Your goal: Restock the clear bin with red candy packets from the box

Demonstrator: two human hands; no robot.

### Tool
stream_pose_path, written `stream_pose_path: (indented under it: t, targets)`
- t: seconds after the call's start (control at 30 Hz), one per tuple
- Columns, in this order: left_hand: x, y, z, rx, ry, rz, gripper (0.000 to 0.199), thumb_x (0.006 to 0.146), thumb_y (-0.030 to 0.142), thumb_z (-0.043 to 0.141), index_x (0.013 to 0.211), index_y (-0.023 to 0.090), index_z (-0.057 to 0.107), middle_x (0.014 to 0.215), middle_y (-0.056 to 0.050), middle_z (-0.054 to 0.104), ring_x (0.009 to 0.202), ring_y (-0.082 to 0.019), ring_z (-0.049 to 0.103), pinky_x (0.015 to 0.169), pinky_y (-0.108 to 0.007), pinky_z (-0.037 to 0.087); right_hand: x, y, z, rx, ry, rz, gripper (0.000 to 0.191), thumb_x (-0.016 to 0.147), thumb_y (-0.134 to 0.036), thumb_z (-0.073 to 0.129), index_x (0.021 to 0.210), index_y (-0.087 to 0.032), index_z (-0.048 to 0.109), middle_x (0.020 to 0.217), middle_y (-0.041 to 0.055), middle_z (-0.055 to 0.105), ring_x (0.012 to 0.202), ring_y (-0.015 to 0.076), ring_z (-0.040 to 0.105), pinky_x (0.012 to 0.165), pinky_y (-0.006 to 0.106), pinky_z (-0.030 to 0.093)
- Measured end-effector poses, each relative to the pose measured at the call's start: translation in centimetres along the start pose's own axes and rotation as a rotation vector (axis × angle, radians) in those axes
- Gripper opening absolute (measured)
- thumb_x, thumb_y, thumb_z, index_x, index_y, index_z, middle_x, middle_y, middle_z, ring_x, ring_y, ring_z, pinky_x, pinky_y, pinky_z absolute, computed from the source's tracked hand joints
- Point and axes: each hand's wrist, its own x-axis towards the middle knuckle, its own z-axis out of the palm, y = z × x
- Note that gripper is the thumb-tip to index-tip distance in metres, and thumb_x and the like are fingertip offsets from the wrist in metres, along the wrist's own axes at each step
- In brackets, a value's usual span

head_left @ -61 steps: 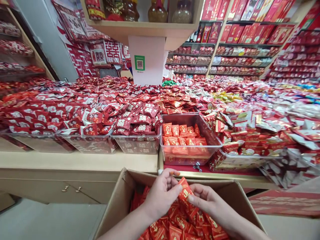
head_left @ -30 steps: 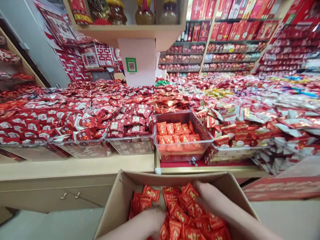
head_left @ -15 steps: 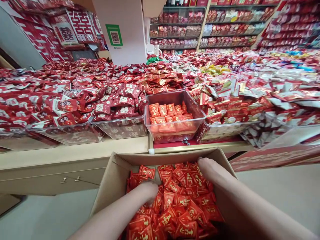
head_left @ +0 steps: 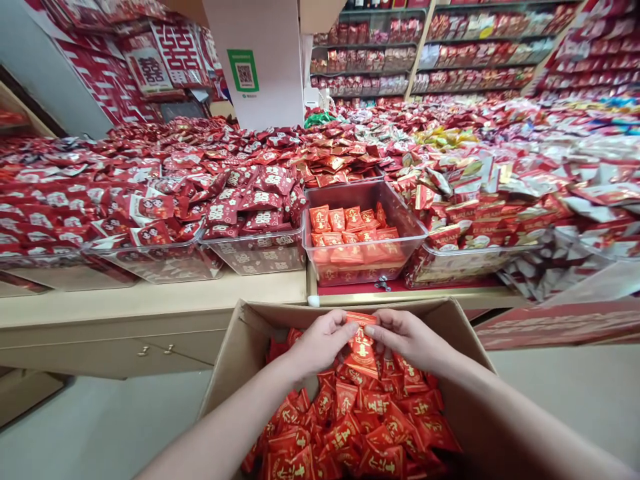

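Observation:
Between both hands, above the cardboard box (head_left: pixel 227 360), a red candy packet (head_left: pixel 361 347) with gold lettering is held upright. My left hand (head_left: pixel 323 340) pinches its left side, thumb on the front. My right hand (head_left: pixel 407 337) grips its right side in the same way. Beneath the hands, many loose red packets (head_left: pixel 345 427) of the same look fill the box. Just beyond the box's far edge stands a clear plastic bin (head_left: pixel 365 257), partly filled with rows of similar red packets (head_left: pixel 353 237).
Clear bins heaped with dark red packets (head_left: pixel 250 207) stand left of the middle bin; red-and-white packets (head_left: pixel 475 217) are heaped right. A small dark metal piece (head_left: pixel 383 284) lies at the counter edge (head_left: pixel 260 293). A white panel with a QR code (head_left: pixel 244 72) rises behind.
Both hands have come up out of the packets in the box and moved together. They now hold one red packet between them. The view has shifted slightly.

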Motion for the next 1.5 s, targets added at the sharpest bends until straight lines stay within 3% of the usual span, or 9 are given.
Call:
stream_pose_path:
  t: [0.2, 0.33, 0.43, 0.6, 0.73, 0.9, 1.03, 1.3, 1.5]
  targets:
    - [-0.1, 0.3, 0.5, -0.419, -0.003, 0.058, 0.039, 0.065, 0.024, 0.066, 0.098, 0.012, 0.047, 0.078, -0.006, 0.063, 0.076, -0.016, 0.059, 0.07, -0.028, 0.043, 0.1, -0.1, -0.1, 0.093, 0.141, -0.039, 0.031, 0.074, -0.043, 0.05, 0.063, -0.014, 0.05, 0.051, -0.0024, 0.051, 0.046, 0.0077, 0.045, 0.046, 0.02, 0.036]
    - [-0.4, 1.1, 0.7, -0.418, 0.015, 0.121, 0.036, 0.069, 0.018, 0.062, 0.102, 0.013, 0.047, 0.083, -0.008, 0.063, 0.077, -0.017, 0.059, 0.074, -0.032, 0.043, 0.1, 0.1, 0.4, 0.144, 0.177, -0.056, 0.031, 0.076, -0.043, 0.047, 0.063, -0.015, 0.047, 0.05, -0.0031, 0.049, 0.046, 0.0074, 0.043, 0.047, 0.02, 0.036]
    - [-0.9, 1.2, 0.5, -0.385, 0.026, 0.18, 0.044, 0.071, 0.017, 0.06, 0.11, 0.016, 0.041, 0.092, -0.007, 0.06, 0.081, -0.015, 0.056, 0.077, -0.031, 0.041, -0.5, -0.8, 0.5, -0.03, 0.211, -0.165, 0.026, 0.079, -0.039, 0.044, 0.069, -0.016, 0.05, 0.057, -0.0015, 0.051, 0.052, 0.009, 0.045, 0.049, 0.021, 0.038]
    - [-1.0, 0.4, 0.0, -0.162, 0.077, 0.092, 0.032, 0.071, 0.025, 0.057, 0.101, 0.015, 0.05, 0.09, -0.006, 0.059, 0.069, -0.011, 0.052, 0.068, -0.026, 0.041, 0.1, -7.0, -3.3, -0.33, 0.566, -0.42, 0.017, 0.078, -0.035, 0.046, 0.079, -0.019, 0.051, 0.062, -0.0011, 0.053, 0.054, 0.0105, 0.048, 0.049, 0.02, 0.039]
    - [-0.8, -0.2, -0.1, 0.026, 0.129, 0.018, 0.022, 0.07, 0.024, 0.054, 0.089, 0.014, 0.057, 0.075, -0.002, 0.057, 0.065, -0.01, 0.048, 0.061, -0.023, 0.039, 5.2, -11.8, -8.0, -0.472, 0.782, -0.461, 0.018, 0.077, -0.035, 0.046, 0.077, -0.018, 0.05, 0.053, -0.0025, 0.047, 0.046, 0.0089, 0.042, 0.042, 0.02, 0.032]
    - [-0.6, -0.9, -0.4, 0.099, 0.206, -0.013, 0.02, 0.068, 0.024, 0.052, 0.084, 0.014, 0.058, 0.064, 0.002, 0.051, 0.057, -0.009, 0.043, 0.053, -0.02, 0.035, 12.0, -12.5, -9.4, -0.755, 0.397, -0.119, 0.011, 0.07, -0.025, 0.052, 0.075, -0.015, 0.054, 0.052, -0.0019, 0.05, 0.046, 0.0084, 0.041, 0.043, 0.02, 0.03]
    - [-0.4, -1.4, -0.7, 0.163, 0.23, -0.004, 0.02, 0.067, 0.023, 0.051, 0.083, 0.014, 0.059, 0.065, 0.001, 0.053, 0.059, -0.01, 0.045, 0.055, -0.021, 0.036, 13.5, -11.9, -8.0, -0.951, 0.171, 0.022, 0.011, 0.066, -0.017, 0.053, 0.076, -0.013, 0.057, 0.063, 0.0021, 0.058, 0.056, 0.0113, 0.05, 0.048, 0.021, 0.034]
    - [-0.4, -1.6, -0.9, 0.304, 0.114, 0.028, 0.025, 0.067, 0.02, 0.048, 0.088, 0.016, 0.061, 0.072, -0.003, 0.063, 0.063, -0.012, 0.054, 0.056, -0.021, 0.04, 12.9, -11.5, -7.0, -1.262, 0.219, -0.101, 0.027, 0.062, -0.016, 0.056, 0.089, -0.013, 0.058, 0.091, 0.0109, 0.058, 0.081, 0.0191, 0.055, 0.066, 0.024, 0.039]
    - [-0.4, -2.6, -1.4, 0.44, 0.011, 0.026, 0.028, 0.067, 0.027, 0.052, 0.093, 0.02, 0.062, 0.081, -0.005, 0.066, 0.07, -0.016, 0.058, 0.06, -0.023, 0.043, 12.6, -11.7, -6.5, -1.263, 0.03, -0.169, 0.022, 0.056, -0.018, 0.059, 0.078, -0.016, 0.06, 0.084, 0.0072, 0.059, 0.077, 0.0182, 0.054, 0.064, 0.023, 0.04]
